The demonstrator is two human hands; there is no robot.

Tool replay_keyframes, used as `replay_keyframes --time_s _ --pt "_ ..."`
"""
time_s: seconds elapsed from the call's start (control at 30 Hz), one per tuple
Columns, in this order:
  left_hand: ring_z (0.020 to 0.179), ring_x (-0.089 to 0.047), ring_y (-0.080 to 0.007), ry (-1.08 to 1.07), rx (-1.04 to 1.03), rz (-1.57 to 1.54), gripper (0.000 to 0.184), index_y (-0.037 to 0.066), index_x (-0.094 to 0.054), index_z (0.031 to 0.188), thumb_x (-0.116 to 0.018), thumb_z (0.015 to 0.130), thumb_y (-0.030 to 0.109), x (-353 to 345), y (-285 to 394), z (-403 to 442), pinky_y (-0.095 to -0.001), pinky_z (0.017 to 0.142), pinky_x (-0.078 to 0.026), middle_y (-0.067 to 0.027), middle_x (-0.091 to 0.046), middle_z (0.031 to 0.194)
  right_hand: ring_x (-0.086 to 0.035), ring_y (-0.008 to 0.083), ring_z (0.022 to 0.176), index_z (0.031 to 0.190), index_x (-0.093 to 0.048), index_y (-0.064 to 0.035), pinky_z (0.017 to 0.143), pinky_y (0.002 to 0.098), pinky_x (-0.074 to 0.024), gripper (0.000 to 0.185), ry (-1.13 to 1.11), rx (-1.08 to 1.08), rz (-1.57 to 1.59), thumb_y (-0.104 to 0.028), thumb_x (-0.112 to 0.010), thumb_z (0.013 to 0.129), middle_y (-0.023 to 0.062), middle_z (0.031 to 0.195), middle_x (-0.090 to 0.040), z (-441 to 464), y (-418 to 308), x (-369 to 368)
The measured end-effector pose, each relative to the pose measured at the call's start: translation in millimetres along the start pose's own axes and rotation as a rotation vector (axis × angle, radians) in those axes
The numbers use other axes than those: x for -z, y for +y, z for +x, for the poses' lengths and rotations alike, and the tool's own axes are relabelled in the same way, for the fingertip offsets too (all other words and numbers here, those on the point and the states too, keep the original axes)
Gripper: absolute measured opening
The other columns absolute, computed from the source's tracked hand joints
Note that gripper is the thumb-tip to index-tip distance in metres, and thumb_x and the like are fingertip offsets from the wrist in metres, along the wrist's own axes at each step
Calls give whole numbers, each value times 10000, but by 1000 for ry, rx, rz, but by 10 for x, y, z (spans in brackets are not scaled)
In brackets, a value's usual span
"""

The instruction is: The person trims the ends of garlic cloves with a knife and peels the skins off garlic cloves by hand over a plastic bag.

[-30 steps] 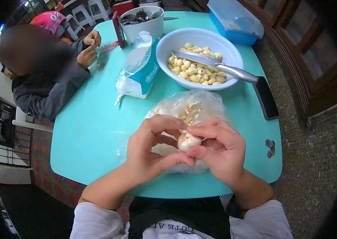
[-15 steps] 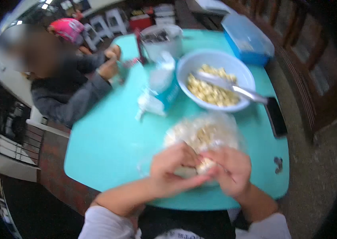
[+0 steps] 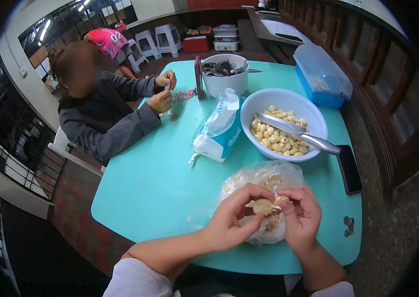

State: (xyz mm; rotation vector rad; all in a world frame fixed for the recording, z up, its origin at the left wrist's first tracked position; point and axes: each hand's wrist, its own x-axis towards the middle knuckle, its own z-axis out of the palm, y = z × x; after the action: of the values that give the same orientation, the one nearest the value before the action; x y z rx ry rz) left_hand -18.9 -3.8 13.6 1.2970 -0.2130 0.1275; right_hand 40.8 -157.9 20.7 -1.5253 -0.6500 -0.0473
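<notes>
My left hand (image 3: 234,213) pinches a partly broken garlic bulb (image 3: 262,207) between thumb and fingers. Close against it, the fingertips of my right hand (image 3: 301,213) are closed on a small pale piece of garlic (image 3: 279,201) at the bulb's right side. Both hands are over a clear plastic bag (image 3: 288,173) with garlic and loose skins in it. Beyond the bag is a light blue bowl (image 3: 318,116) of peeled garlic cloves (image 3: 273,136). A knife (image 3: 296,131) with a metal handle lies across the bowl, its handle over the rim.
On the turquoise table (image 3: 155,183) are a tissue pack (image 3: 221,131), a white tub (image 3: 226,84) of dark utensils, a lidded blue box (image 3: 320,76), a phone (image 3: 349,171) and coins (image 3: 349,225). Another person in a dark sleeve (image 3: 120,131) sits at the left, hands together.
My hands have drawn slightly apart, exposing the garlic between them. The camera view has shifted, so the table's contents appear lower and farther right.
</notes>
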Motion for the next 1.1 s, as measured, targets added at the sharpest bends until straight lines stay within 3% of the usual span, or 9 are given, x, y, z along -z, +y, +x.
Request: replay_keyframes --time_s 0.07,0.2,0.37,0.57,0.87,0.97,1.1 --pt "1045 -520 -169 -16 92 -92 377 -12 -435 1208 -545 848 -3 16 -38 4 -294 869 -454 -95 -492 1148 -592 166 790 933 -594 24 628 257 -521 138 6 38 53 -34 -625 812 142 902 -579 -7 41 -23" --pt "1037 -524 -160 -13 162 -98 363 -18 -447 1222 -527 868 -3 0 -1 15 -282 825 -477 -98 -493 1165 -601 179 740 900 -607 4 619 257 -514 197 -62 229 -130 -37 -704 734 128 852 -595 34 78 40" --pt "961 -567 -173 2 160 -126 282 -37 -530 1143 -539 863 -5 30 -40 26 -276 748 -510 -113 -525 1127 -603 189 682 849 -618 -19 596 269 -500 222 -93 199 -143 -62 -753 678 114 805 -605 65 47 70" --pt "814 -599 -162 30 142 -82 231 -50 -566 1078 -554 852 -5 34 -17 16 -277 698 -518 -114 -579 986 -613 203 670 831 -620 -51 573 287 -495 238 -138 385 -259 -81 -772 650 101 783 -612 97 -15 100" --pt "749 -603 -122 -4 346 -349 199 -46 -569 1033 -553 881 81 127 -96 78 -240 644 -523 -75 -608 901 -617 215 660 841 -621 -75 563 294 -494 247 -211 522 -374 -91 -762 638 71 824 -632 75 -7 112" --pt "734 -602 -119 -2 355 -236 185 -41 -571 1014 -546 889 94 110 -88 82 -237 644 -521 -70 -601 909 -616 214 669 852 -623 -92 578 299 -499 243 -241 559 -422 -95 -752 646 65 844 -635 42 -58 96" --pt "843 -573 -100 3 346 -163 169 -30 -567 1026 -538 878 45 93 -59 66 -228 742 -478 -52 -600 956 -615 205 698 858 -618 -94 600 308 -502 235 -197 591 -418 -108 -746 661 57 852 -634 47 -100 96"
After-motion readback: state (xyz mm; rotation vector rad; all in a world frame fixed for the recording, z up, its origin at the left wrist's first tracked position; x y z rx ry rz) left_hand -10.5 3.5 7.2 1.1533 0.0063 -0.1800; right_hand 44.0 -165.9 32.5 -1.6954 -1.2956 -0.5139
